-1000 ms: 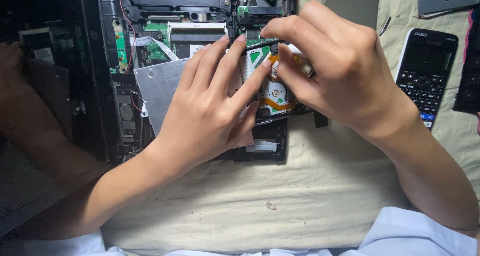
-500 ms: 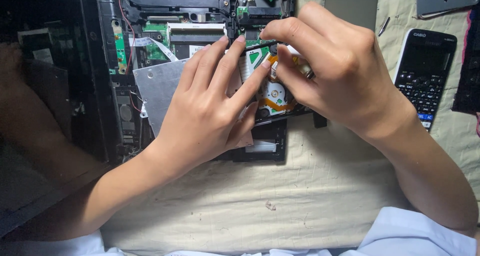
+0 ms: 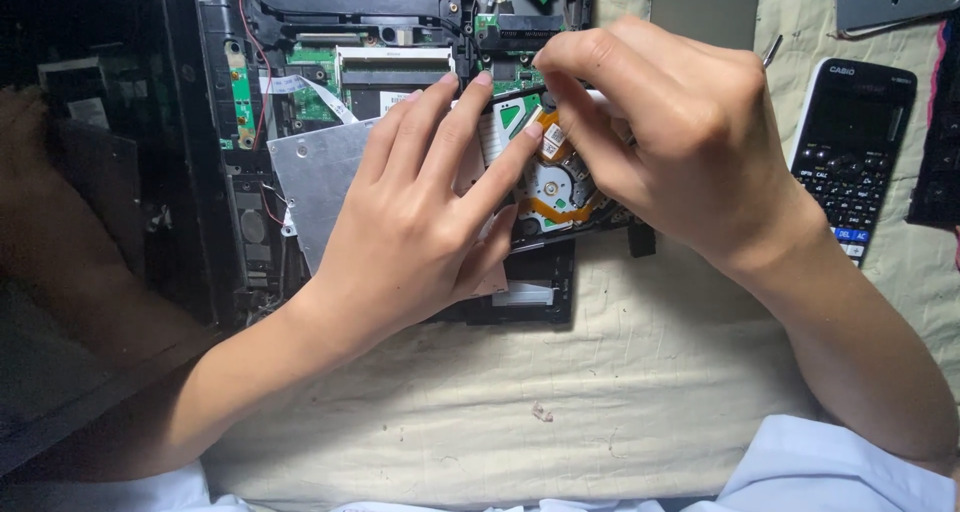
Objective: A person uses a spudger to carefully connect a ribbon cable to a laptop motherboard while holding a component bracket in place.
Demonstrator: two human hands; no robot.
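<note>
Left hand (image 3: 420, 222) flat, fingers spread, pressing down on disc drive (image 3: 545, 187) and its silver cover (image 3: 320, 177); grips nothing. Right hand (image 3: 670, 142) curled, fingertips (image 3: 565, 92) pinched together at drive's top edge; whether they hold anything small cannot be told. Drive lies on opened laptop base (image 3: 400, 32), over its lower edge, orange ribbon and round motor hub exposed between hands. Laptop rests on cream cloth (image 3: 600, 392). Black calculator (image 3: 850, 152) on cloth right of right hand, apart from it.
</note>
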